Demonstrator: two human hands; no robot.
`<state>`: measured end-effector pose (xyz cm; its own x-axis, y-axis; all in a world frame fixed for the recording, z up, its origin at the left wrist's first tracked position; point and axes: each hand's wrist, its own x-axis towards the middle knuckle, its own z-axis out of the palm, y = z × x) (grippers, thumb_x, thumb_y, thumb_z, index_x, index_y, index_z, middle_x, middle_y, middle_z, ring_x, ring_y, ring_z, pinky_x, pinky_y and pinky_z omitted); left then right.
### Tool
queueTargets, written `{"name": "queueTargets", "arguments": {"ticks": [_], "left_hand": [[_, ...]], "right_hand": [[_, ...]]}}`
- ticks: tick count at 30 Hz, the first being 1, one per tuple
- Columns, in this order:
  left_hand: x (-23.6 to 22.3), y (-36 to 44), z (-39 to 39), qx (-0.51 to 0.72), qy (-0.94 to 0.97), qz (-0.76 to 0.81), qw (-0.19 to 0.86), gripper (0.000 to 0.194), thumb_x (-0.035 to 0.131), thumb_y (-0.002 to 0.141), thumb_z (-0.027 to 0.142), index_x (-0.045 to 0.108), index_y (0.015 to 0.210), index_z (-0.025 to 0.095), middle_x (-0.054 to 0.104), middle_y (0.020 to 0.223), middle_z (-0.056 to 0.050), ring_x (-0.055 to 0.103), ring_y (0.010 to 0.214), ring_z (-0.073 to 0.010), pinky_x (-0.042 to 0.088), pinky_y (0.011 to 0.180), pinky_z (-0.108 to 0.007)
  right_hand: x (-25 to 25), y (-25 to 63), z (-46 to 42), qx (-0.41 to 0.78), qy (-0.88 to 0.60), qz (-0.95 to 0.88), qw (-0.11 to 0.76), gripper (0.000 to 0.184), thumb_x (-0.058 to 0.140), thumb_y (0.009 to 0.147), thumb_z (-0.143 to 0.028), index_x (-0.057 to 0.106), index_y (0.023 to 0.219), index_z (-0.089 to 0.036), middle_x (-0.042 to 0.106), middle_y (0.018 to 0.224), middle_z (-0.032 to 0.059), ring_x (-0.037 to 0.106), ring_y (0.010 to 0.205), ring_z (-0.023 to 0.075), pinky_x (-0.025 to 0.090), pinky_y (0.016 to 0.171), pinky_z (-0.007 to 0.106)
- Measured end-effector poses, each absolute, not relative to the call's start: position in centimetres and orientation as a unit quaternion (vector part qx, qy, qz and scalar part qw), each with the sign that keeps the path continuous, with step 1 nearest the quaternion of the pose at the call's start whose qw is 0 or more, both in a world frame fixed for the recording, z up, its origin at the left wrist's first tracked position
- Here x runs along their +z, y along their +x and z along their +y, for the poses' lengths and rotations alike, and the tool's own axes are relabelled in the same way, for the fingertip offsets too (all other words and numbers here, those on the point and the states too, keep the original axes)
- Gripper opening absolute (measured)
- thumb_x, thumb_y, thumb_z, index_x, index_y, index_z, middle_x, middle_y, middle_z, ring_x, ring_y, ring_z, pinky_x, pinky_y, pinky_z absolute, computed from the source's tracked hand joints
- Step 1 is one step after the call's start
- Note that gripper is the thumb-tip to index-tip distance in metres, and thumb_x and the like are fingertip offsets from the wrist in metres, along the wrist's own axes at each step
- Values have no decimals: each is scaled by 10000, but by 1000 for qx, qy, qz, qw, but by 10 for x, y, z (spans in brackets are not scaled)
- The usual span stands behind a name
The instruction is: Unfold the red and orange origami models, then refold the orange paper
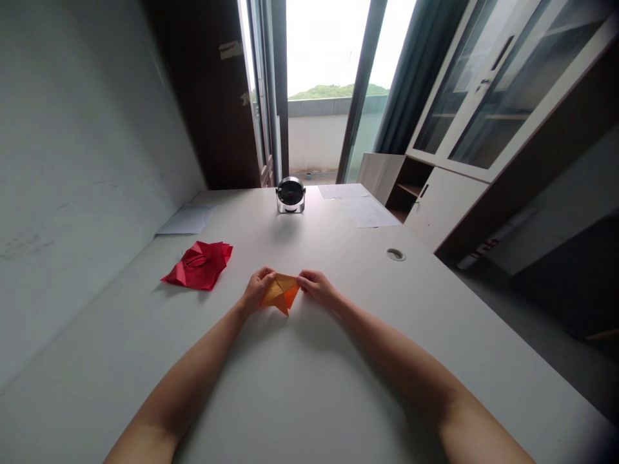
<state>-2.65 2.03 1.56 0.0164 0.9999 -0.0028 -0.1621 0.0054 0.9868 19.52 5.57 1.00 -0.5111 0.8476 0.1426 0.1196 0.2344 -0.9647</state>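
Observation:
A piece of folded orange paper [281, 291] with crossing creases is held between my two hands over the white table. My left hand [258, 287] grips its left side, thumb on top. The right upper corner is pinched by the fingers of my right hand [314, 285]. A pointed flap hangs from the paper's lower edge, and its brighter inner side shows at the right. Off to the left lies a pile of red paper [206, 274] with creased, pointed edges.
On the white table [309, 393], a round black-and-silver device [291, 194] stands at the back. White sheets [372, 212] lie at the back right, more papers [186, 219] by the left wall. A cable hole [395, 254] is on the right. Beyond the table's right edge stands a cabinet [447, 200].

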Motion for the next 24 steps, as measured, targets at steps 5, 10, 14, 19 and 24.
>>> {"name": "queueTargets", "arguments": {"ticks": [5, 10, 14, 19, 24], "left_hand": [[14, -27, 21, 538, 454, 445, 553, 310, 718, 774, 440, 581, 829, 167, 586, 725, 15, 542, 636, -118, 420, 582, -210], [12, -28, 21, 543, 458, 428, 560, 315, 704, 783, 448, 575, 780, 161, 540, 685, 27, 495, 608, -100, 393, 562, -196], [10, -28, 23, 539, 458, 422, 566, 321, 700, 785, 459, 589, 790, 158, 554, 700, 19, 507, 626, -105, 406, 588, -203], [8, -30, 24, 526, 478, 437, 552, 311, 681, 796, 461, 607, 791, 159, 560, 701, 18, 498, 625, -105, 399, 598, -208], [10, -29, 21, 481, 530, 440, 542, 327, 687, 800, 470, 648, 839, 147, 612, 755, -9, 531, 681, -128, 401, 625, -222]], "right_hand": [[7, 195, 59, 539, -333, -678, 373, 374, 606, 865, -516, 591, 713, -174, 547, 608, -15, 443, 561, 115, 315, 544, 244], [9, 196, 60, 564, -318, -646, 404, 371, 621, 864, -508, 573, 705, -176, 532, 608, -17, 446, 579, 119, 307, 563, 252], [12, 197, 59, 580, -304, -627, 422, 366, 614, 874, -499, 571, 711, -174, 536, 616, -13, 454, 593, 122, 316, 584, 259], [12, 197, 59, 580, -309, -621, 426, 360, 629, 864, -500, 574, 723, -174, 517, 604, -22, 430, 577, 116, 306, 576, 260], [9, 198, 61, 570, -327, -627, 419, 383, 644, 840, -536, 572, 725, -178, 478, 593, -33, 381, 558, 109, 267, 537, 253]]}}
